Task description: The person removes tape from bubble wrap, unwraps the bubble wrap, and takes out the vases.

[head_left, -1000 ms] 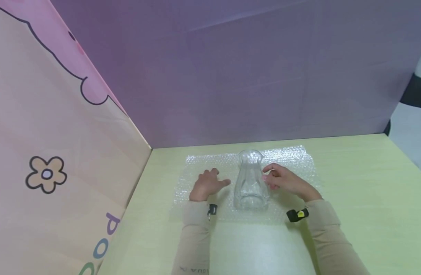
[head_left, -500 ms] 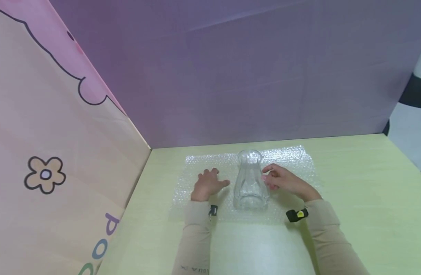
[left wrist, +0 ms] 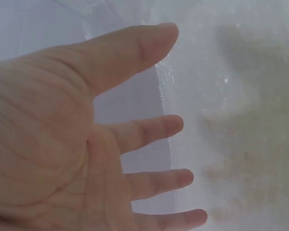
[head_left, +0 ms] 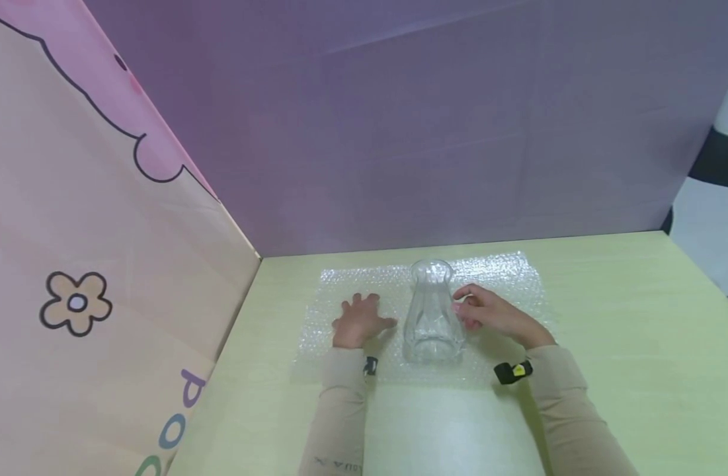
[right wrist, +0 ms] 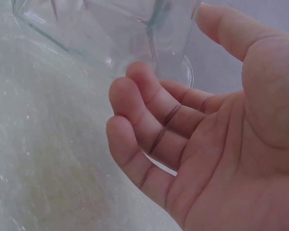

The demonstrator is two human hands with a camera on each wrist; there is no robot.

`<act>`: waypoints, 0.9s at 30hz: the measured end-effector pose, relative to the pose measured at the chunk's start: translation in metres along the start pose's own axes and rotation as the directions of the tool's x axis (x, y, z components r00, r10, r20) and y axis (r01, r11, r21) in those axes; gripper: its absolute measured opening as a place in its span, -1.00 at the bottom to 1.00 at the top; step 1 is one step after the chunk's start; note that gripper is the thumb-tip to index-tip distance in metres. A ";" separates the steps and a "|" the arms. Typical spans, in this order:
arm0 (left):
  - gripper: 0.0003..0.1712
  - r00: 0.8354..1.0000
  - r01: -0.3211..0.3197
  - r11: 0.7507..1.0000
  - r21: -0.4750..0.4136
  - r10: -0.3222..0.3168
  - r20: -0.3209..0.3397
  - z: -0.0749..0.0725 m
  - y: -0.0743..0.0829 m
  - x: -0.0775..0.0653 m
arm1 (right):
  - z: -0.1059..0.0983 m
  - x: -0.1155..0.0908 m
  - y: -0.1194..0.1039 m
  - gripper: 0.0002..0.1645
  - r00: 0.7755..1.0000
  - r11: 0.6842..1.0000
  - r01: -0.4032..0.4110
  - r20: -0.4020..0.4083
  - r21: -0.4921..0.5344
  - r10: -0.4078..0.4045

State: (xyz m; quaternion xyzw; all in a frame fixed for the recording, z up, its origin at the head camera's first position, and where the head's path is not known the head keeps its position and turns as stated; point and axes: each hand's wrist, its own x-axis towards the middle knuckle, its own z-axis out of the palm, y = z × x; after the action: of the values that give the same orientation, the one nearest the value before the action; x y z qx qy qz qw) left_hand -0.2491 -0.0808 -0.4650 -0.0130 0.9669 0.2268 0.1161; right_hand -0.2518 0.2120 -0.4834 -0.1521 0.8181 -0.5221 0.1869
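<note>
A clear faceted glass vase (head_left: 433,324) with a flared rim appears to stand upright on a sheet of bubble wrap (head_left: 334,277). To its left, my left hand (head_left: 360,320) is spread, thumb toward the glass but apart from it. The left wrist view shows this hand's (left wrist: 86,139) palm and extended fingers with nothing in them. My right hand (head_left: 488,311) is close at the vase's right side, fingers loosely bent. In the right wrist view that hand (right wrist: 207,130) has its thumb by the glass vase (right wrist: 101,33); whether skin touches glass I cannot tell.
The bubble wrap lies flat on a pale yellow-green table (head_left: 625,344). A purple wall panel (head_left: 423,132) rises along the back edge, and a printed panel (head_left: 131,251) with a flower and letters borders the left. A black-and-white shape (head_left: 715,198) stands at far right.
My left hand shifts slightly right and its fingers spread wider. The right hand and the vase hold nearly the same place.
</note>
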 end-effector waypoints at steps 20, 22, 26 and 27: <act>-0.10 1.000 -0.010 0.998 0.064 0.011 -0.006 0.009 -0.009 0.009 | 0.000 0.001 0.006 -0.43 0.999 0.999 -0.016 0.028 -0.042 0.017; -0.10 1.000 -0.014 0.998 0.063 0.014 -0.004 0.009 -0.009 0.009 | 0.000 0.002 0.007 -0.43 0.999 0.999 -0.030 0.032 -0.041 0.032; -0.10 1.000 -0.019 0.998 0.064 0.019 -0.004 0.008 -0.010 0.008 | 0.000 0.002 0.007 -0.40 0.998 0.998 -0.044 0.044 -0.055 0.047; -0.10 1.000 -0.019 0.998 0.067 0.020 -0.005 0.008 -0.010 0.008 | 0.000 0.001 0.007 -0.39 0.998 0.997 -0.047 0.047 -0.060 0.050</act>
State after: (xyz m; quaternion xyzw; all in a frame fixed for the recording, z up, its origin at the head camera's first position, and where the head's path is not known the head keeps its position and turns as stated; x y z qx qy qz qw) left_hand -0.2546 -0.0858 -0.4780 -0.0002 0.9743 0.1954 0.1117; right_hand -0.2532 0.2138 -0.4897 -0.1501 0.8319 -0.4891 0.2149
